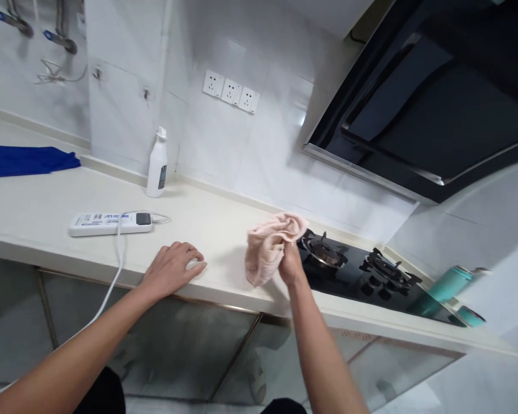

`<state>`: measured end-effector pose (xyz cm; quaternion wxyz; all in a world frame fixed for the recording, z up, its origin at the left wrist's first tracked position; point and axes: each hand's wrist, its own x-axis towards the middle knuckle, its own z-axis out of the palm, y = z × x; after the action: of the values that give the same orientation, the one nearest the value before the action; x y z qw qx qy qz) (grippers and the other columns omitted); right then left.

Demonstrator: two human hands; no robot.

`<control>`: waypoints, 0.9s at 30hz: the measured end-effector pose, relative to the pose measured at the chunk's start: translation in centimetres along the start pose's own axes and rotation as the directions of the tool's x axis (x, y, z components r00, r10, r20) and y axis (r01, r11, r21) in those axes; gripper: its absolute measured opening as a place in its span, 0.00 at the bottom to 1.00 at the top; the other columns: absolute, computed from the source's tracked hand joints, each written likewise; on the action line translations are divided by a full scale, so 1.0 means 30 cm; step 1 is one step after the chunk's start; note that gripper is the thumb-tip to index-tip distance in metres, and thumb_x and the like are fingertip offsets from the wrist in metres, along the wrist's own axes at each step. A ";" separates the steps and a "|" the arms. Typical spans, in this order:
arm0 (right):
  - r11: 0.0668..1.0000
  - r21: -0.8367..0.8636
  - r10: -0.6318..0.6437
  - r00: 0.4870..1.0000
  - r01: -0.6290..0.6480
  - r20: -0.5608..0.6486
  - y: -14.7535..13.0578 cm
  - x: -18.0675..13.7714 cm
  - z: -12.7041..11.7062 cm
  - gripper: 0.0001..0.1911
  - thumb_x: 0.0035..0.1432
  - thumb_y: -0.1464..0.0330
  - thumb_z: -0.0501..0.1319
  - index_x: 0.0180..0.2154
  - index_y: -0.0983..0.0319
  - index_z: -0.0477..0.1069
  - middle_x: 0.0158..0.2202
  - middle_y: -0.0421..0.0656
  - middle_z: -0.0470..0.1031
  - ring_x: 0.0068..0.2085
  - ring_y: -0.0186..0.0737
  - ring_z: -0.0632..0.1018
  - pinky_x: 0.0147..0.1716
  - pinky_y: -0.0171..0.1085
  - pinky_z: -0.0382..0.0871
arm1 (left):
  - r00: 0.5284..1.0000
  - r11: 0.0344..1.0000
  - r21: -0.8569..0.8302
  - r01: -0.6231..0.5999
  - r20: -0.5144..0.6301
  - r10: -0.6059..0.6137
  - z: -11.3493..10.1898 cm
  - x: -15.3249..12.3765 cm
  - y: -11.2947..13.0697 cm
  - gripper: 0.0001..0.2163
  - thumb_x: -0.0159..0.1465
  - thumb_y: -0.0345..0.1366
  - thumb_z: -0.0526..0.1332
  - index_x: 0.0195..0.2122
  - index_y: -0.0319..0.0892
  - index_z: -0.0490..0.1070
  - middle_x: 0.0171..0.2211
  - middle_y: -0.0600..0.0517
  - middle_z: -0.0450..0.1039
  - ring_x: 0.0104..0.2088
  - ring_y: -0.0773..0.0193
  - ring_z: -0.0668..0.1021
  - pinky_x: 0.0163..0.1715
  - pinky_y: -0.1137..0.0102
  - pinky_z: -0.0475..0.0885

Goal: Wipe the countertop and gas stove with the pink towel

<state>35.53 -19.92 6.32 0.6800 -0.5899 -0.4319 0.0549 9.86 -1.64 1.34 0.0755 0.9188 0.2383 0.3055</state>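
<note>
My right hand [290, 263] grips a crumpled pale pink cloth [265, 250], raised just above the counter left of the gas stove [341, 270]. The cloth's folds hang down on the left of the fist. On the counter [216, 230], my left hand [172, 265] is curled round a small whitish rounded object [194, 264]. Its fingers and thumb cover most of that object, so its kind is unclear.
A white power strip [112, 223] with a white cable lies left of my left hand. Behind it stands a white spray bottle [157, 167]. Blue cloth [26, 160] lies far left. Green canisters [451, 284] stand beyond the stove, under a dark range hood [435, 98].
</note>
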 end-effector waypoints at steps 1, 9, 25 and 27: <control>0.988 -0.152 0.027 0.999 -0.034 -0.046 0.022 0.009 -0.078 0.37 0.59 0.42 0.58 0.60 0.59 0.69 0.60 0.50 0.76 0.58 0.50 0.77 0.58 0.48 0.72 | 1.000 1.000 0.000 0.001 0.004 -0.001 0.000 0.000 0.002 0.19 0.68 0.50 0.54 0.42 0.47 0.81 0.49 0.47 0.80 0.52 0.48 0.76 0.50 0.56 0.65; 0.736 -0.627 0.063 0.948 -0.255 -0.313 0.102 -0.033 -0.455 0.37 0.60 0.47 0.47 0.57 0.65 0.72 0.61 0.61 0.71 0.64 0.61 0.70 0.67 0.59 0.57 | 0.998 0.999 0.005 0.045 0.035 -0.045 0.008 -0.001 0.015 0.17 0.67 0.50 0.57 0.44 0.48 0.81 0.49 0.47 0.79 0.54 0.47 0.75 0.52 0.56 0.64; 0.730 -0.591 0.077 0.818 0.343 0.570 0.032 -0.115 0.246 0.21 0.61 0.58 0.68 0.55 0.54 0.74 0.59 0.47 0.67 0.59 0.49 0.69 0.60 0.48 0.66 | 0.999 0.999 0.051 0.016 0.033 -0.018 -0.016 -0.001 0.006 0.21 0.68 0.54 0.51 0.41 0.48 0.79 0.49 0.47 0.80 0.52 0.46 0.77 0.48 0.55 0.66; 0.721 -0.605 0.032 0.856 0.338 0.516 0.061 -0.113 0.160 0.18 0.61 0.62 0.67 0.52 0.56 0.74 0.56 0.46 0.69 0.56 0.47 0.70 0.58 0.46 0.67 | 0.998 0.998 0.051 0.027 0.051 -0.030 -0.019 -0.001 0.004 0.22 0.67 0.55 0.51 0.42 0.48 0.79 0.50 0.46 0.80 0.54 0.44 0.77 0.48 0.55 0.66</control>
<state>31.11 -17.73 2.66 0.2868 -0.7226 -0.6288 -0.0164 9.55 -1.77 1.82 0.0630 0.9246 0.2568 0.2743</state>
